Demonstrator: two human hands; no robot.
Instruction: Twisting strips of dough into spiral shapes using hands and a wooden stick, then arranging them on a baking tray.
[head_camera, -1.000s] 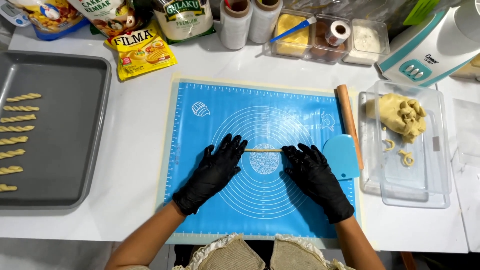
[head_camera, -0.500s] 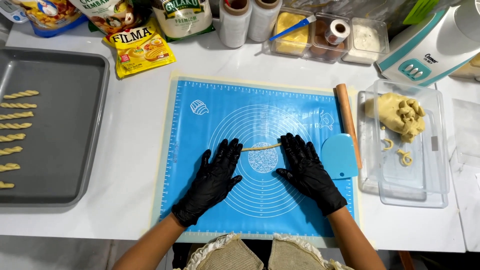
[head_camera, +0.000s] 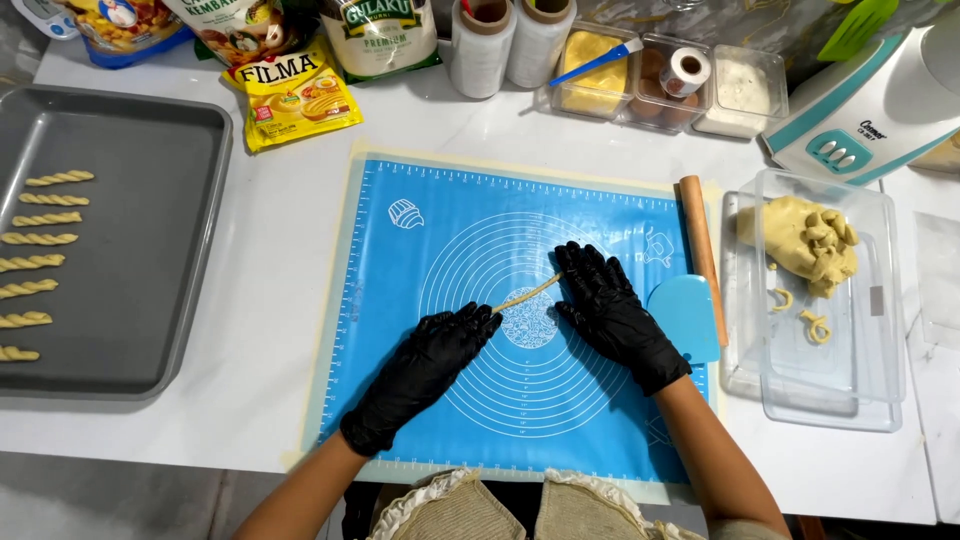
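Gloved hands (head_camera: 430, 365) (head_camera: 610, 310) flat on dough strip (head_camera: 527, 293), mid-mat (head_camera: 450, 440)

Bright, even light falls from overhead, and the white tabletop (head_camera: 280, 300) is nearly washed out. Shadows are short and soft, lying close under the gloved hands on the blue mat (head_camera: 450, 400). The picture is sharp throughout, with faint glare on the clear plastic box (head_camera: 880, 330).

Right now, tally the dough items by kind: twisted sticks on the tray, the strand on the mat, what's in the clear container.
Pale twisted dough sticks on the grey metal baking tray: 8
Thin dough strand on the blue silicone mat: 1
Yellow dough lump in the clear plastic container: 1
Small curled dough scraps in the container: 2
Total: 12
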